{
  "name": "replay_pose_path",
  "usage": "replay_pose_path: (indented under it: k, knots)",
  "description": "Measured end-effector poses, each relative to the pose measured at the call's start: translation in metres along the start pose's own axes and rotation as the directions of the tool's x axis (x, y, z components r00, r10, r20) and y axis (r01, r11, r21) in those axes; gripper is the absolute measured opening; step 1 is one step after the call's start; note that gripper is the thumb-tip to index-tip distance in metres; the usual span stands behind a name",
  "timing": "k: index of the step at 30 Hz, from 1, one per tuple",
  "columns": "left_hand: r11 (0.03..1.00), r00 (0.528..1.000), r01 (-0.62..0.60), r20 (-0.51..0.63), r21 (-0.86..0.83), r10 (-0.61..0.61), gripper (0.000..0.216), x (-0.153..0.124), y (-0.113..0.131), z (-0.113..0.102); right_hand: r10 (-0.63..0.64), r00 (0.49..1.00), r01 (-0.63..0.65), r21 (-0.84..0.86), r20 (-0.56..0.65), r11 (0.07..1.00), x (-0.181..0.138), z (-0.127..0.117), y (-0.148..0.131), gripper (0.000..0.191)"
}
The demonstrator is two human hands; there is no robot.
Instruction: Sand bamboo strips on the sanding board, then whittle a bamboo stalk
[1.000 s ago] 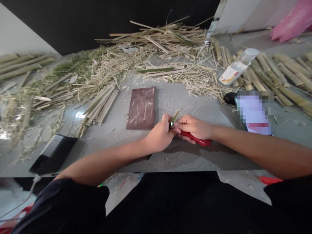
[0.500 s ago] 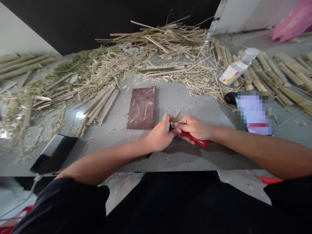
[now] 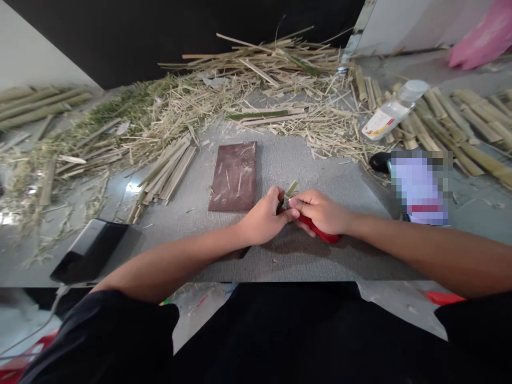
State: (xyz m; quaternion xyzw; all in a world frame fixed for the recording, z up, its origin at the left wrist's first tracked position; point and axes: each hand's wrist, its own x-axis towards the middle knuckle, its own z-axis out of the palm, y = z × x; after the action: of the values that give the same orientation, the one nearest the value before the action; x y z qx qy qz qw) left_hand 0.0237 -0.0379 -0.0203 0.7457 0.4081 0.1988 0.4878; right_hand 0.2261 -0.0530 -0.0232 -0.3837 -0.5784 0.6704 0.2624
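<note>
My left hand (image 3: 264, 217) is closed around a narrow bamboo strip (image 3: 293, 186). The strip's pale upper end pokes out past the thumb, and a dark end shows below the wrist. Against it, my right hand (image 3: 325, 212) grips a red-handled knife (image 3: 327, 236). Only a small bit of metal shows between the two hands; the fingers hide most of the blade. Both thumbs are close together over the strip. Just left of and beyond the hands, a dusty brown rectangular pad (image 3: 234, 176) lies flat on the grey table (image 3: 216, 266).
Split bamboo strips (image 3: 170, 170) lie in a bundle at left. Shavings (image 3: 192, 104) spread along the back. A clear bottle (image 3: 394, 112) leans over cut bamboo pieces (image 3: 460, 122) at right, near a phone with a blurred screen (image 3: 420, 186). A black device (image 3: 90, 250) with a cable sits front left.
My right hand and the knife have shifted and turned slightly, with a little more metal showing by the strip. My left hand keeps its hold almost unmoved.
</note>
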Motion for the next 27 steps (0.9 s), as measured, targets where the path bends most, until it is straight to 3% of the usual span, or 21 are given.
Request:
replay_pose_path:
  k: [2,4,7,12,19,27]
  knots:
    - [0.999,0.999,-0.018,0.036,-0.038,0.02,0.035,0.0,-0.002,0.0,0.057,0.989,-0.055,-0.016,0.137,0.998,0.002,-0.007,-0.003,0.045]
    - [0.997,0.998,-0.035,0.052,-0.072,0.039,0.033,0.0,-0.004,0.0,0.109,0.975,-0.111,-0.001,0.196,0.994,0.004,-0.011,-0.006,0.043]
    - [0.997,0.999,-0.039,0.019,-0.074,0.041,0.028,0.001,-0.004,0.0,0.104,0.986,-0.107,0.017,0.13,0.994,0.004,-0.006,-0.006,0.043]
    - [0.996,0.999,-0.049,0.005,-0.071,0.049,0.027,0.002,-0.005,0.0,-0.013,1.0,0.013,0.005,-0.026,1.0,0.002,0.005,-0.003,0.048]
    - [0.997,0.998,-0.062,0.022,-0.035,0.063,0.026,0.003,-0.006,-0.001,0.131,0.969,-0.143,0.044,0.21,0.989,0.005,-0.013,-0.007,0.048]
    - [0.996,0.997,-0.072,0.008,-0.051,0.072,0.032,0.002,-0.004,0.001,-0.038,0.995,0.04,0.018,-0.092,0.999,-0.003,0.015,0.0,0.047]
